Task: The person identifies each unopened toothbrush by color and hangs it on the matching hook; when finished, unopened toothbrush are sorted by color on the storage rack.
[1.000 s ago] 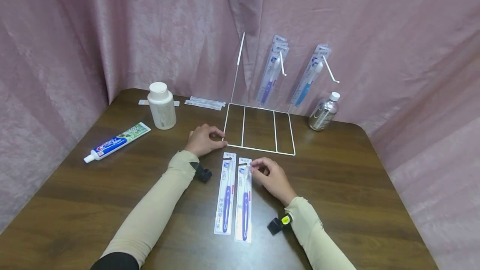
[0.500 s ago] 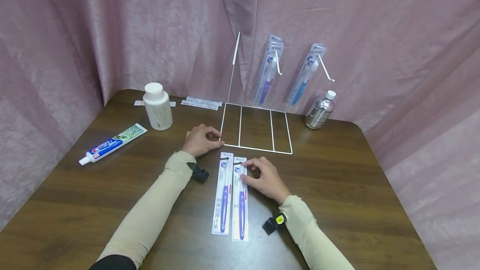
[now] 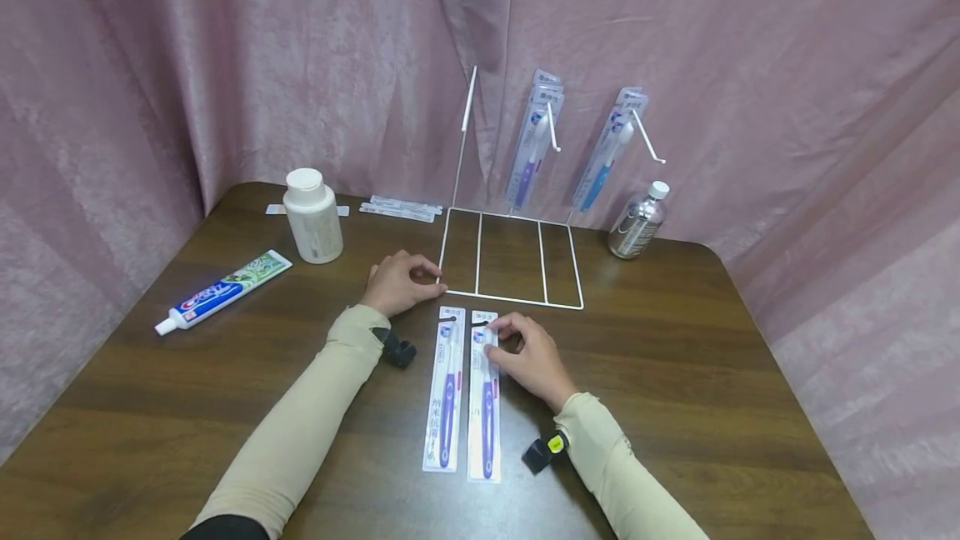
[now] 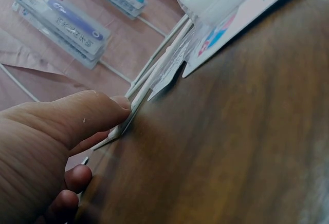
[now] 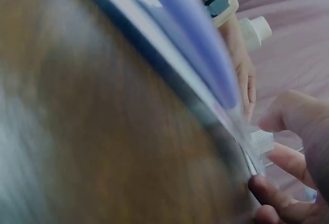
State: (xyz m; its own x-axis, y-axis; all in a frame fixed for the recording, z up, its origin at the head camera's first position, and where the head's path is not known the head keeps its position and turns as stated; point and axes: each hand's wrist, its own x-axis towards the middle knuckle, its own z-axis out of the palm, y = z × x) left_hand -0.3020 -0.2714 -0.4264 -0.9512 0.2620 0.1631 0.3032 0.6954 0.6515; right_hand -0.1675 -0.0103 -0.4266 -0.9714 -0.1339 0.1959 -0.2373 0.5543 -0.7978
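At the front left corner of a white wire rack (image 3: 510, 299), my left hand (image 3: 401, 283) pinches the wire between thumb and index finger. In the left wrist view the thumb (image 4: 87, 113) presses on this wire. Two packaged purple toothbrushes lie side by side before the rack. My right hand (image 3: 536, 357) holds the upper part of the right packaged toothbrush (image 3: 487, 423) by thumb and index finger; the right wrist view of this pack (image 5: 195, 44) is blurred. Beside it lies the left packaged toothbrush (image 3: 446, 407), touched by neither hand.
Purple packs (image 3: 527, 165) and blue packs (image 3: 602, 165) hang from the rack's hooks. A silvery bottle (image 3: 637, 225) stands right of the rack. On the left are a white bottle (image 3: 315, 223), a toothpaste tube (image 3: 225, 290) and several flat packs (image 3: 401, 208) near the back edge.
My right thumb and index finger have come onto the right packaged toothbrush, which has then shifted slightly right and away, opening a gap to the other pack. The left hand stays at the rack corner.
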